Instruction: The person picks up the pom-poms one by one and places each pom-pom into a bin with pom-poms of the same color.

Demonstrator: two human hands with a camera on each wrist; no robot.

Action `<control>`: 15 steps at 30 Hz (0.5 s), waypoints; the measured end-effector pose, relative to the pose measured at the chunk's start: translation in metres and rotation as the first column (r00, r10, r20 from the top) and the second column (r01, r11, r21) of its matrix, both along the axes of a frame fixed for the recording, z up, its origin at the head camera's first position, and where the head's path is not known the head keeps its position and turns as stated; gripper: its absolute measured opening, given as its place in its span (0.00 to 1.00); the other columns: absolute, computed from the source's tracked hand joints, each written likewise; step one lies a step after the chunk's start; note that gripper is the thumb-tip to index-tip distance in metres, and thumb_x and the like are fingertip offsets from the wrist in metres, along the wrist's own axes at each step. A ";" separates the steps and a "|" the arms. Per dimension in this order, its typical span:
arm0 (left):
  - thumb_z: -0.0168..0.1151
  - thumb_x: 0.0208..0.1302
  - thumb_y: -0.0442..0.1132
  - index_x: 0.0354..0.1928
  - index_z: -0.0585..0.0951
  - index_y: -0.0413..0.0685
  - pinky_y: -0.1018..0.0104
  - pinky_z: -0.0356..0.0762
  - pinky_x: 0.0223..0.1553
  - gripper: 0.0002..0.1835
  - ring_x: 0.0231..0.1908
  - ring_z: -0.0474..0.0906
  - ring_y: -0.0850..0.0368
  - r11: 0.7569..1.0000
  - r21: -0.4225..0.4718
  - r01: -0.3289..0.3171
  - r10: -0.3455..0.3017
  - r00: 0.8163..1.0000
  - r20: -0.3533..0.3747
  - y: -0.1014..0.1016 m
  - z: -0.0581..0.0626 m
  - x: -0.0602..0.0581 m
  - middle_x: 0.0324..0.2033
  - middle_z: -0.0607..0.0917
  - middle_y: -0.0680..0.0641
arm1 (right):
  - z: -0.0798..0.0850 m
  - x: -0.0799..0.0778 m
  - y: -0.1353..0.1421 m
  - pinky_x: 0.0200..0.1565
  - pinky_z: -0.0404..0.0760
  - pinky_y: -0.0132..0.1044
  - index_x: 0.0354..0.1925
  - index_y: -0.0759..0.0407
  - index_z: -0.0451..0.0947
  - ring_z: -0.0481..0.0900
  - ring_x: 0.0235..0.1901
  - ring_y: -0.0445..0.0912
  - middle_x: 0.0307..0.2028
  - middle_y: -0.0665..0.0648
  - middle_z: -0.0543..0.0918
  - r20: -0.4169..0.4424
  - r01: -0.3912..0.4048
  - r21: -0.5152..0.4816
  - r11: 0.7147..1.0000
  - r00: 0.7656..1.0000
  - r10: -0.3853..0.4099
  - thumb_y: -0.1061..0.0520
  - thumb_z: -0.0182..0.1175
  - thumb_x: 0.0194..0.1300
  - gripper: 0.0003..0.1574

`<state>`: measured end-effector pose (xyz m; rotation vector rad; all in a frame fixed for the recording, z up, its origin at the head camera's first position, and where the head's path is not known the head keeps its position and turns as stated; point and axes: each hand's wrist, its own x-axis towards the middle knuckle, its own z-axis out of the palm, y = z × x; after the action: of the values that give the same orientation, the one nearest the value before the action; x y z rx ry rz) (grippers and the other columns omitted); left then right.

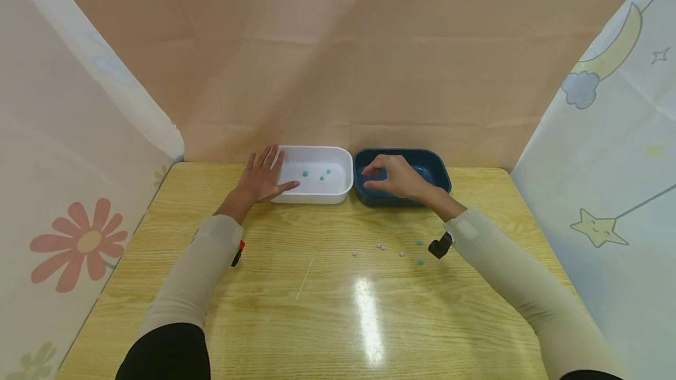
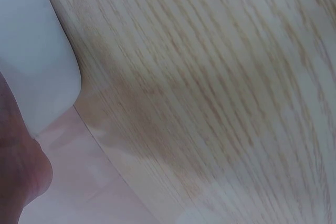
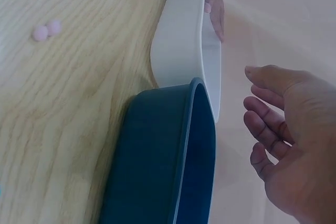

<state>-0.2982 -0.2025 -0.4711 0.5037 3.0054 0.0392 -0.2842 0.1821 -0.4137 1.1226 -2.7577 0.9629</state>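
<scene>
My left hand (image 1: 261, 179) rests on the left end of a white tray (image 1: 317, 199), its fingers spread and straight. Three small teal beads (image 1: 305, 174) lie inside that tray. Over the dark blue tray (image 1: 364, 197) hovers my right hand (image 1: 398, 177), thumb and fingers loosely bent with a gap between them. In the right wrist view nothing shows between those fingers (image 3: 262, 124), and they stand apart from the blue rim. Much of the blue tray's floor is hidden. Only a small part of the left hand (image 2: 21, 171) appears in the left wrist view, beside the white tray.
Several pink beads (image 1: 402, 254) and two teal beads (image 1: 420, 262) lie on the wooden table (image 1: 274, 309) in front of the blue tray. The trays stand side by side at the back edge, before a pinkish-brown sheet (image 1: 317, 92). Patterned sheets (image 1: 607, 151) flank both sides.
</scene>
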 end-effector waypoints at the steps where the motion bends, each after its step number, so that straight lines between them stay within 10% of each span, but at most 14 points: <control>1: 0.39 0.73 0.78 0.85 0.37 0.42 0.36 0.30 0.81 0.58 0.84 0.28 0.41 1.000 -0.002 -0.001 0.001 1.000 0.002 0.000 0.000 0.000 0.85 0.33 0.38 | 0.000 0.001 0.001 0.46 0.84 0.52 0.49 0.65 0.89 0.85 0.42 0.54 0.44 0.62 0.89 -0.002 -0.001 0.003 1.000 1.000 0.001 0.57 0.77 0.64 0.17; 15: 0.38 0.72 0.79 0.85 0.36 0.43 0.37 0.28 0.81 0.59 0.84 0.26 0.41 1.000 0.004 -0.008 0.008 1.000 0.029 -0.001 -0.002 -0.005 0.85 0.31 0.40 | -0.009 0.018 0.023 0.47 0.85 0.56 0.49 0.65 0.89 0.86 0.44 0.58 0.45 0.62 0.89 0.015 -0.070 0.016 0.997 0.997 0.070 0.59 0.77 0.64 0.17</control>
<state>-0.3028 -0.2034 -0.4731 0.4879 2.9798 0.0526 -0.2665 0.2055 -0.4229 1.2272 -2.7599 0.9611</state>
